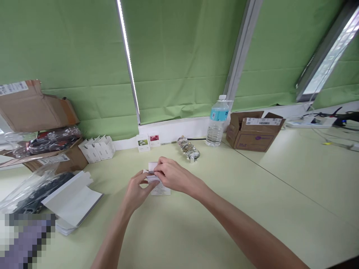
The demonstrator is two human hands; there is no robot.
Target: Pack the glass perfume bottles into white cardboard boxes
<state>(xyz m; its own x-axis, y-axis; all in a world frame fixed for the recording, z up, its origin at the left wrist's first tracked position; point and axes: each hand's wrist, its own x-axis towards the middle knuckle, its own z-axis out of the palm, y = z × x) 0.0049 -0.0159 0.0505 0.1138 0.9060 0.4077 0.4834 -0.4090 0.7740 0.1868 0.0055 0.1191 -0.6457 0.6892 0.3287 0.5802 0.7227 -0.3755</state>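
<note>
A small white box (153,179) with raised flaps is between my two hands, above the pale green table (174,235). My left hand (138,189) grips the box from the left, thumb on its near side. My right hand (171,173) has its fingers pinched together at the opening of the box, on a small thing too hidden to name. Under the box lies a white printed sheet (161,190). Beyond my hands stand two small picture cards (143,143), and to their right lies a row of shiny round items (188,148).
At the back stand a water bottle (215,125) and an open brown carton (254,132). Cartons (42,112), small white boxes (98,148), plastic-wrapped items (36,190) and folded white cardboard (74,200) are on the left. Cables and a power strip (310,122) lie far right.
</note>
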